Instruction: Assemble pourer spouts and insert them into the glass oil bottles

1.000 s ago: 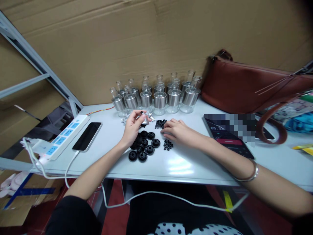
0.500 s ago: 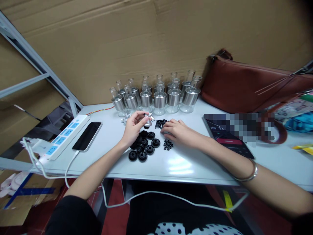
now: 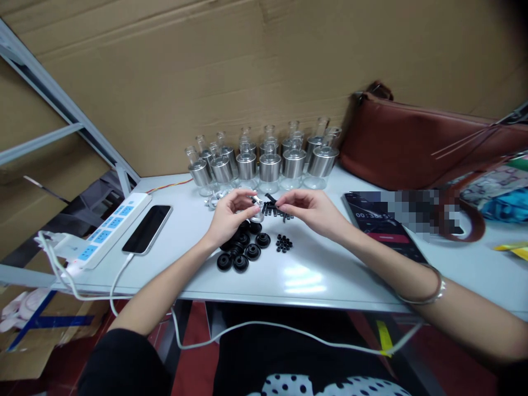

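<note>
Your left hand (image 3: 231, 219) pinches a small rounded silvery-white part (image 3: 258, 218), likely hard, light, slick, best held by its edge; just beside that grip, your right hand (image 3: 311, 212) pinches a slim black strip (image 3: 270, 198) by one end

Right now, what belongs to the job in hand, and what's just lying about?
Job, apparently: shiny piece (left hand), black strip (right hand), more strips, black discs, tiny parts, probably bottles.

Likely lying about: phone, power strip, brown bag, lit-screen device.
</note>
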`<action>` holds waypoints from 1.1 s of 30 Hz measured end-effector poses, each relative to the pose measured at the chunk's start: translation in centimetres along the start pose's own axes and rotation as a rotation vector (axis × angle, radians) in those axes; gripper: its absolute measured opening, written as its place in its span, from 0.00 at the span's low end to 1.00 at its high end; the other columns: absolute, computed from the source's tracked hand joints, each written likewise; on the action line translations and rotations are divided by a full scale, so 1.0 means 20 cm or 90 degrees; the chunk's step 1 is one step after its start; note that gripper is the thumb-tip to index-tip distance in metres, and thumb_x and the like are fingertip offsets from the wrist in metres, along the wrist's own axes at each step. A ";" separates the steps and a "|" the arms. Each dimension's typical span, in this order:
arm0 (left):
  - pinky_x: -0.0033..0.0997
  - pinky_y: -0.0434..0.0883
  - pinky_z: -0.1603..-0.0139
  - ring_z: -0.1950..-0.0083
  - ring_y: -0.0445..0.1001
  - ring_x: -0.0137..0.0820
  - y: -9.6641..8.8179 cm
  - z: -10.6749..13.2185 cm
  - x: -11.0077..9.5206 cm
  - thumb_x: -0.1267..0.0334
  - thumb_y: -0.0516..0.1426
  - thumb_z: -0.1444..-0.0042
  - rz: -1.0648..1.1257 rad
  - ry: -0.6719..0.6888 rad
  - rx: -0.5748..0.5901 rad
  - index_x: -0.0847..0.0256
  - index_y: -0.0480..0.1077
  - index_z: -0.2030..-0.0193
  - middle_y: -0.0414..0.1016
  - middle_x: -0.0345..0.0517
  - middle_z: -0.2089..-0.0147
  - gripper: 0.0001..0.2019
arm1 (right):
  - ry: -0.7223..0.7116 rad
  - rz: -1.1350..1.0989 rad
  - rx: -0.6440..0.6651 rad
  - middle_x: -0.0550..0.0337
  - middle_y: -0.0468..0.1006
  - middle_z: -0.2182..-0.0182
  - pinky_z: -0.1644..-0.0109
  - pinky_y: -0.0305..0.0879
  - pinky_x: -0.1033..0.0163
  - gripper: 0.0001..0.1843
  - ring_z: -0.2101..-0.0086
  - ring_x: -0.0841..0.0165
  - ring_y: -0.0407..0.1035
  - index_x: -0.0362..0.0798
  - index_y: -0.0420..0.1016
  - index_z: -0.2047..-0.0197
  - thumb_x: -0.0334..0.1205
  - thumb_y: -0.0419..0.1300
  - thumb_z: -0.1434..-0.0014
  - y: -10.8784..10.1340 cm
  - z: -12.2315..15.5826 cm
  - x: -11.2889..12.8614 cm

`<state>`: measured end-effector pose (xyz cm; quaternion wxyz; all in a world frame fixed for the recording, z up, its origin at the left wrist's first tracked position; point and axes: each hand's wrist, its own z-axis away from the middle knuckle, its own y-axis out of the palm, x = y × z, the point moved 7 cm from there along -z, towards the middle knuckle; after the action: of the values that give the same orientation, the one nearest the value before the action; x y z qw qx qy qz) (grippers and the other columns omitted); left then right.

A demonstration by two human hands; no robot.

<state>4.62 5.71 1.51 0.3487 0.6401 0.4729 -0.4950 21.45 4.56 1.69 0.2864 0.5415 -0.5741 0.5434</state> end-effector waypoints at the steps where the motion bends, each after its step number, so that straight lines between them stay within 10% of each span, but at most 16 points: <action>1: 0.26 0.71 0.64 0.67 0.74 0.27 0.00 0.00 0.00 0.60 0.68 0.57 -0.001 0.002 0.004 0.61 0.70 0.59 0.74 0.39 0.70 0.19 | 0.026 -0.066 0.014 0.58 0.78 0.70 0.61 0.66 0.58 0.09 0.69 0.68 0.70 0.46 0.74 0.67 0.43 0.62 0.50 0.01 0.00 0.00; 33: 0.26 0.72 0.69 0.70 0.76 0.28 0.06 0.04 -0.04 0.62 0.67 0.56 -0.009 0.047 0.065 0.63 0.73 0.67 0.77 0.41 0.71 0.12 | 0.209 -0.393 0.191 0.66 0.72 0.76 0.65 0.58 0.65 0.11 0.73 0.75 0.65 0.45 0.72 0.67 0.35 0.68 0.55 0.18 0.07 -0.01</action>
<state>5.38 4.45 2.02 0.2943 0.6716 0.4642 -0.4969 18.54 2.63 -0.06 0.4425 0.6304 -0.2444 0.5891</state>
